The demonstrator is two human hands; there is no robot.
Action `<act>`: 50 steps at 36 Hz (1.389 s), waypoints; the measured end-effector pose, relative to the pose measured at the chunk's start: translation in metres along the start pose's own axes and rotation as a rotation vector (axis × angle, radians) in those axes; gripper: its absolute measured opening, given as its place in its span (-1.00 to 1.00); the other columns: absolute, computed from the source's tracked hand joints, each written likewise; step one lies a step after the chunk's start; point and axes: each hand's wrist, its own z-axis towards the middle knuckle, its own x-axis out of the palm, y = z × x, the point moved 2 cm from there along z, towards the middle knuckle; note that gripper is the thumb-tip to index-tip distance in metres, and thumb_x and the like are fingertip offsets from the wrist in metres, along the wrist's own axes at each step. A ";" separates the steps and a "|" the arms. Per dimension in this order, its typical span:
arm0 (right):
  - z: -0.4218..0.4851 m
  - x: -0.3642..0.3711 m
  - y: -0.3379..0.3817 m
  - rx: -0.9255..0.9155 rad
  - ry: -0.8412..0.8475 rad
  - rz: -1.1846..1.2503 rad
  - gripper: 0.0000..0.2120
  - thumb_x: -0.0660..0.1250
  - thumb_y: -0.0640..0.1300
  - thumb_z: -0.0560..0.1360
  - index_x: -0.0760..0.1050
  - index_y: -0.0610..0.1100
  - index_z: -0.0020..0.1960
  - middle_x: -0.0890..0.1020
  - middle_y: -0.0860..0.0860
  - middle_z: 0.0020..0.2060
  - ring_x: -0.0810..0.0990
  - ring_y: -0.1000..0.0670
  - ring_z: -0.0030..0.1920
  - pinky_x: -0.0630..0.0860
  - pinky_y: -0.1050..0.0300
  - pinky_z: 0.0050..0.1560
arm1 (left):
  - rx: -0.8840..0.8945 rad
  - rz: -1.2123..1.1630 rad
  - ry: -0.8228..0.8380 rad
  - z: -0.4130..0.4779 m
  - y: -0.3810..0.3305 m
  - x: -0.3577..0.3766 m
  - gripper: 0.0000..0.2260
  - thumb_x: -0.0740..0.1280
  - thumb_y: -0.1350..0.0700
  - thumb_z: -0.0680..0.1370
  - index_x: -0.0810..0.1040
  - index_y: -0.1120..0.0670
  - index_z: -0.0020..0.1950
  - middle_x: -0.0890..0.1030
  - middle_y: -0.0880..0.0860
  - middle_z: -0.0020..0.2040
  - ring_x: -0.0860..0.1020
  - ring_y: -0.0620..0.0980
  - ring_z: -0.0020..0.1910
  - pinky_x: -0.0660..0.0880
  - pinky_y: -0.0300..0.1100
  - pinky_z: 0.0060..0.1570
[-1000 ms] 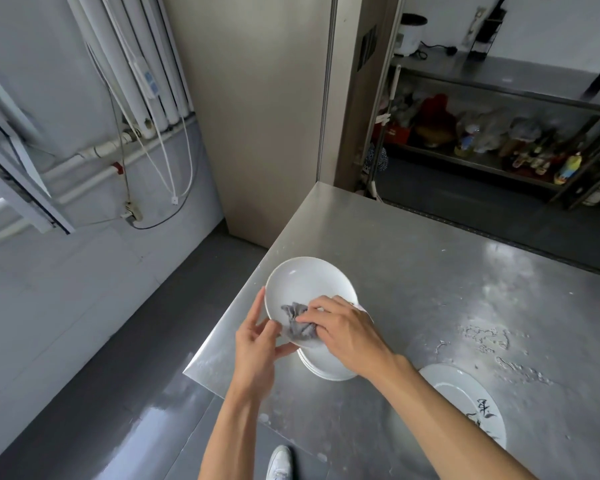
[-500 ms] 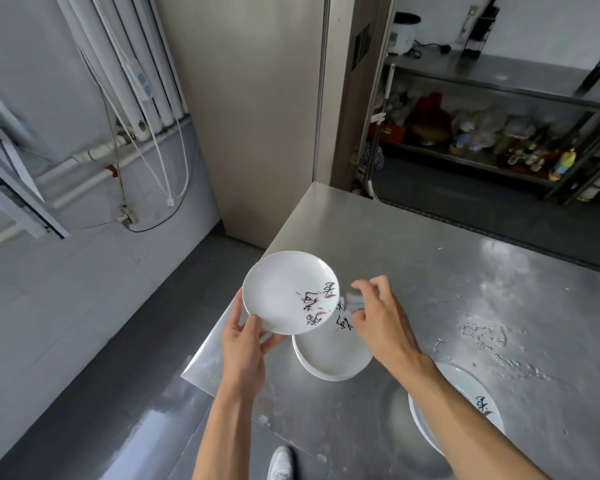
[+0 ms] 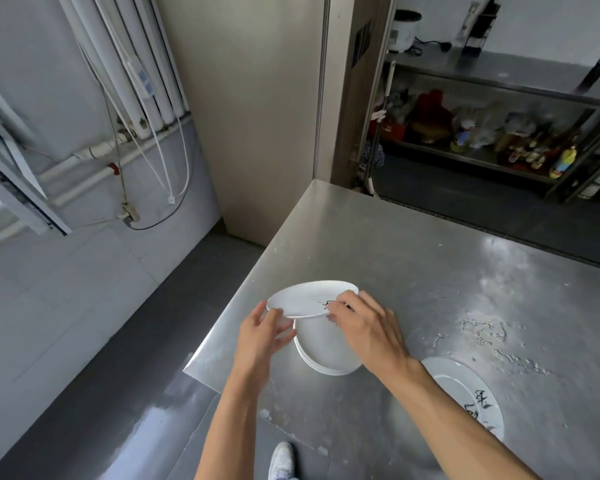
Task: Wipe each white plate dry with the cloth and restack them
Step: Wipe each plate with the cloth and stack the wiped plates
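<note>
A: Entry one. Where is the working plate?

B: Lifted plate (image 3: 305, 299), white, with black brush marks near its 3 o'clock rim. It is held clear of the desk (image 3: 430, 271), tilted, upper face in view. It hangs over the 11 o'clock side of the stack (image 3: 326, 355).

A: And the stack itself?

B: White plates, nested, resting on the steel desk close to its 7 o'clock corner.

A: Hands?

B: Left hand (image 3: 260, 341) is at the lifted plate's 8 o'clock rim, thumb on top and fingers curled beneath, gripping it. Right hand (image 3: 371, 330) is at the 3 o'clock rim. Its fingers (image 3: 347, 301) curl over the edge onto the brush marks, also gripping the plate. A small grey patch (image 3: 331, 318) sits just under them, too blurred to identify.

A: Anything else on the desk?

B: Lone plate (image 3: 465, 393), white with black marks, lies flat at 4 o'clock from the stack and apart from it, partly behind the right forearm. Wet marks (image 3: 482, 334) lie at 3 o'clock from the stack.

A: Surroundings?

B: A white shoe (image 3: 281, 459) is on the floor at 6 o'clock. A metal shelf (image 3: 465, 157) holding bottles stands at 1 o'clock, beyond the desk.
</note>
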 end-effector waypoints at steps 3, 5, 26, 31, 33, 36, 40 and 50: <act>-0.002 0.001 -0.003 0.008 0.045 -0.033 -0.87 0.47 -0.15 0.49 0.52 -0.02 -0.12 0.52 0.10 -0.18 0.47 -0.01 -0.19 0.31 0.17 -0.57 | 0.277 0.510 -0.113 -0.004 0.002 -0.004 -0.60 0.34 0.05 0.67 0.47 -0.04 0.53 0.48 0.00 0.44 0.49 0.02 0.42 0.43 -0.26 0.32; -0.003 0.000 -0.005 0.008 0.063 -0.041 -0.85 0.47 -0.17 0.48 0.50 -0.02 -0.12 0.51 0.10 -0.18 0.46 0.00 -0.20 0.27 0.18 -0.56 | 0.494 0.732 -0.055 -0.006 0.003 -0.004 -0.76 0.35 -0.02 0.67 0.62 -0.14 0.33 0.50 -0.08 0.41 0.42 -0.04 0.48 0.37 -0.25 0.37; 0.004 -0.007 -0.012 0.139 -0.060 0.214 -0.86 0.48 -0.20 0.49 0.61 0.01 -0.04 0.56 0.13 -0.11 0.56 0.01 -0.13 0.55 0.05 -0.28 | 0.581 0.783 0.124 -0.007 0.011 0.007 -0.81 0.35 0.16 0.67 0.65 -0.12 0.16 0.57 -0.14 -0.08 0.56 -0.08 -0.12 0.54 -0.06 -0.09; -0.003 -0.001 -0.010 0.246 -0.044 0.269 -0.89 0.48 -0.24 0.49 0.60 -0.05 -0.12 0.53 0.08 -0.14 0.55 -0.01 -0.19 0.53 -0.02 -0.27 | 0.460 0.709 0.093 -0.010 0.012 0.007 -0.87 0.35 0.07 0.67 0.66 -0.12 0.15 0.63 -0.19 -0.18 0.53 -0.15 -0.24 0.51 -0.07 -0.12; -0.006 0.000 -0.012 0.334 -0.022 0.372 -0.93 0.46 -0.20 0.52 0.61 -0.06 -0.06 0.50 0.09 -0.08 0.58 0.00 -0.19 0.54 -0.01 -0.19 | 0.403 0.541 0.122 -0.013 0.013 0.008 -0.88 0.35 0.07 0.66 0.68 -0.11 0.09 0.60 -0.20 -0.26 0.53 -0.13 -0.29 0.53 -0.05 -0.13; -0.008 -0.001 -0.011 0.401 -0.048 0.456 -0.87 0.48 -0.17 0.52 0.63 -0.06 0.05 0.46 0.07 0.02 0.55 0.05 -0.10 0.51 0.15 -0.06 | 0.338 0.271 0.155 -0.018 0.011 0.011 -0.82 0.35 0.16 0.69 0.71 -0.09 0.11 0.70 -0.11 -0.16 0.61 -0.16 -0.21 0.52 -0.30 -0.20; -0.002 -0.001 -0.010 0.507 -0.107 0.531 -0.76 0.45 -0.10 0.54 0.59 -0.02 0.21 0.38 0.08 0.12 0.50 0.14 0.05 0.35 0.50 0.09 | 0.225 0.139 0.154 -0.024 0.009 0.014 -0.74 0.34 0.15 0.70 0.71 -0.21 0.13 0.76 -0.05 0.03 0.68 -0.19 -0.06 0.53 -0.40 -0.17; 0.005 0.002 0.005 0.275 0.067 0.440 -0.74 0.46 -0.09 0.52 0.63 -0.12 0.18 0.44 -0.07 0.29 0.50 -0.05 0.20 0.46 0.09 0.26 | -0.004 -0.238 0.243 -0.021 0.018 0.017 -0.78 0.32 0.10 0.70 0.66 -0.02 0.31 0.66 0.16 0.31 0.66 0.14 0.23 0.65 0.03 0.08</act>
